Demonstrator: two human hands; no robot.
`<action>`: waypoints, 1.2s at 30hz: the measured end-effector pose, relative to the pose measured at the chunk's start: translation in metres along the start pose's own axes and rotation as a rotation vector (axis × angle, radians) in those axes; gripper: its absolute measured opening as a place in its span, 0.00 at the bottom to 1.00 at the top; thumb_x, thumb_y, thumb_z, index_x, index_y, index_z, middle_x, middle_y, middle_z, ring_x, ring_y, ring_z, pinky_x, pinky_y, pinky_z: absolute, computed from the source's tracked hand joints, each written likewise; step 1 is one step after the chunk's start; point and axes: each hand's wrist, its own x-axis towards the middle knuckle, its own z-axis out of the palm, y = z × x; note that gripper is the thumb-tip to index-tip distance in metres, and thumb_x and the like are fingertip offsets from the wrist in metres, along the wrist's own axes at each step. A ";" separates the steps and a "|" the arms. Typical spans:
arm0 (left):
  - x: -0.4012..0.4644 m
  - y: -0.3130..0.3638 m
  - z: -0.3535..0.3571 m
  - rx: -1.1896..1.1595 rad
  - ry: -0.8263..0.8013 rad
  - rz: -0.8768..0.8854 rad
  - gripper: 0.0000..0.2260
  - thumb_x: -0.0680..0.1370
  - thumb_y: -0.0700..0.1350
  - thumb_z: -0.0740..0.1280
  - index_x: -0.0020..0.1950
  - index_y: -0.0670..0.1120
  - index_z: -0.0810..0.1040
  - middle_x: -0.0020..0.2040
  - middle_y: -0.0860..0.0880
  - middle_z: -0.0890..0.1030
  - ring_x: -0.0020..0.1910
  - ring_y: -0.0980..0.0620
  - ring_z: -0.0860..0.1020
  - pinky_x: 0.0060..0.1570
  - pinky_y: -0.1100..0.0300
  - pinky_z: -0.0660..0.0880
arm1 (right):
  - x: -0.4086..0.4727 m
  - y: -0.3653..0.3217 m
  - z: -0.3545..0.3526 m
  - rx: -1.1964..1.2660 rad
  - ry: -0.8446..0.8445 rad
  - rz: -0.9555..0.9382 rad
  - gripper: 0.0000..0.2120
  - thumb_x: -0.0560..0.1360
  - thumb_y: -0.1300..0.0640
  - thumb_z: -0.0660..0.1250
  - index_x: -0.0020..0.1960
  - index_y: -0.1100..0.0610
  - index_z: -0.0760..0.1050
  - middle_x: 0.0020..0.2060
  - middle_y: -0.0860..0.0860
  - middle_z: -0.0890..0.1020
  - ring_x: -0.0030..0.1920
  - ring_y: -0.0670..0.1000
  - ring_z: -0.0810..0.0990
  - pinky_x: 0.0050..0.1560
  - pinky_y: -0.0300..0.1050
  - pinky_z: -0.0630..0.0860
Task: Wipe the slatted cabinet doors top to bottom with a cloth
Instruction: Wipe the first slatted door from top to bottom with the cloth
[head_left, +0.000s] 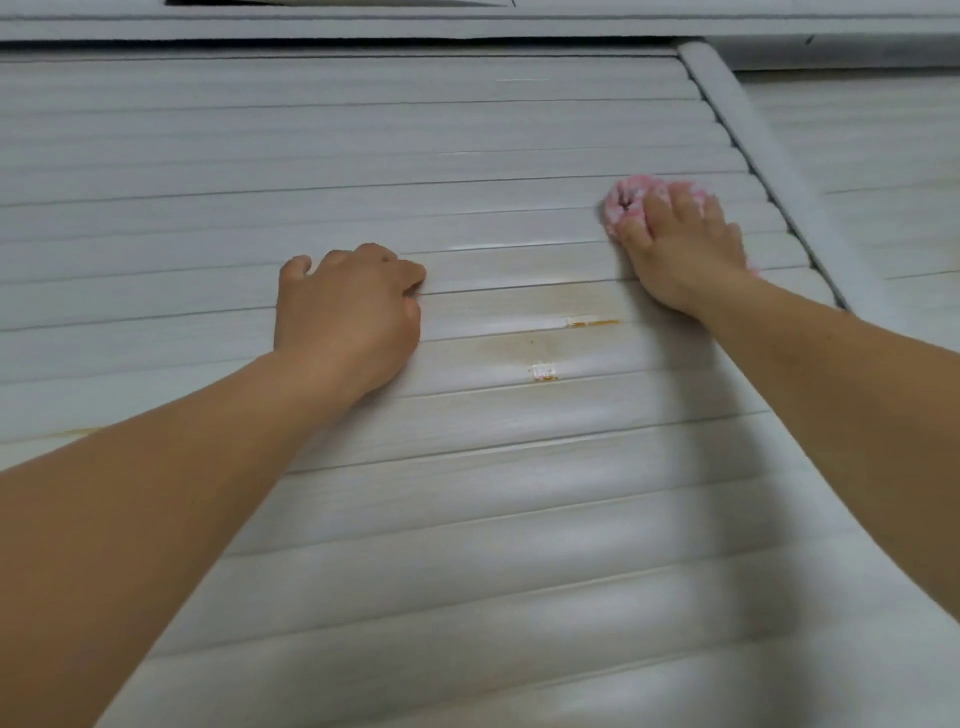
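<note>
On the slatted cabinet door, both bare forearms reach upward from the lower corners. The left hand rests against the slats left of an orange-brown stain, its fingers curled and holding nothing, knuckles against the door. The right hand, up and right of the stain, presses a pink cloth against the slats, fingers spread and curled over it. Just right of the cloth runs the door's vertical edge rail; beyond it, a second slatted door.
</note>
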 end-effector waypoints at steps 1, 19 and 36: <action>-0.003 -0.002 -0.002 -0.003 -0.027 0.014 0.17 0.79 0.43 0.53 0.63 0.52 0.74 0.67 0.51 0.71 0.66 0.47 0.67 0.70 0.46 0.52 | -0.010 -0.012 0.002 0.002 -0.014 -0.063 0.27 0.81 0.42 0.44 0.77 0.51 0.51 0.77 0.52 0.49 0.76 0.59 0.46 0.73 0.59 0.46; -0.060 -0.038 -0.018 0.179 -0.386 0.174 0.26 0.79 0.52 0.45 0.77 0.54 0.44 0.78 0.53 0.41 0.76 0.55 0.41 0.69 0.37 0.35 | -0.119 -0.039 0.007 0.000 -0.172 -0.036 0.25 0.82 0.43 0.42 0.77 0.45 0.43 0.77 0.45 0.39 0.76 0.50 0.36 0.74 0.54 0.38; -0.073 -0.045 -0.021 0.144 -0.404 0.163 0.26 0.80 0.50 0.48 0.77 0.55 0.43 0.77 0.54 0.41 0.76 0.55 0.42 0.68 0.36 0.36 | -0.185 -0.064 0.026 -0.056 -0.136 -0.181 0.28 0.78 0.38 0.37 0.76 0.42 0.41 0.76 0.44 0.39 0.76 0.50 0.36 0.73 0.52 0.38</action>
